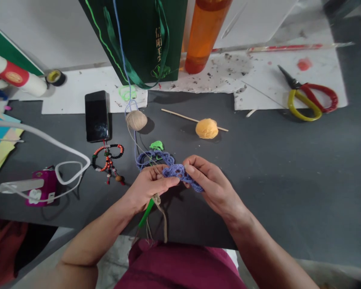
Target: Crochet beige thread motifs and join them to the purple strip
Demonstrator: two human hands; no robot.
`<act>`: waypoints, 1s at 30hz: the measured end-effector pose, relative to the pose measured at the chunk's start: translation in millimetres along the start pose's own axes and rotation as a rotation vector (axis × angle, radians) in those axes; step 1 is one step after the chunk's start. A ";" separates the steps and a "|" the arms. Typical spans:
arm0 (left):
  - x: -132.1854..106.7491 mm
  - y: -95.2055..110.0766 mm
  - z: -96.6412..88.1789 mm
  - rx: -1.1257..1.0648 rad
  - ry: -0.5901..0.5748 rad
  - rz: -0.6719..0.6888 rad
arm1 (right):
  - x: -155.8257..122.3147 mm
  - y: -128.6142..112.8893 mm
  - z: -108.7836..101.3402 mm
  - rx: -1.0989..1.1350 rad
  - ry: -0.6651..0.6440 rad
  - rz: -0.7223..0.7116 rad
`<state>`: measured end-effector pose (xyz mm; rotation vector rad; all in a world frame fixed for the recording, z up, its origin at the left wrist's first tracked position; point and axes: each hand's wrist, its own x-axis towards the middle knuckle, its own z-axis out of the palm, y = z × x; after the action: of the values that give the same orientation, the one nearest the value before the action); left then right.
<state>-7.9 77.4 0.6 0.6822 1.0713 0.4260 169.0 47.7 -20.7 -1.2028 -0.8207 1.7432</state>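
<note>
My left hand [147, 186] and my right hand [212, 182] meet over the dark table, both pinched on a purple crocheted piece [176, 171]. Its purple yarn [129, 100] trails behind the hands and runs up into the green bag. A green crochet hook [146, 212] sticks out below my left hand, with beige strands [162, 216] hanging beside it. A beige yarn ball [136, 120] and an orange yarn ball [206, 128] on a wooden stick lie just beyond my hands. A small green crocheted bit [157, 145] lies near the purple loops.
A black phone [96, 116] and a beaded bracelet [108, 157] lie to the left. White cables [48, 140] and a pink device [45, 186] sit at the far left. Red-and-yellow scissors [311, 98] rest on white paper at right. A green bag [138, 38] and an orange bottle [203, 36] stand behind.
</note>
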 end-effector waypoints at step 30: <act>-2.3 0.3 0.1 0.004 -0.010 0.064 | 2.6 1.7 -2.0 -0.110 0.076 -0.032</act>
<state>-8.9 76.2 2.4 0.7232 1.0436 0.4754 170.0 49.3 -23.9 -1.3134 -0.8957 1.6341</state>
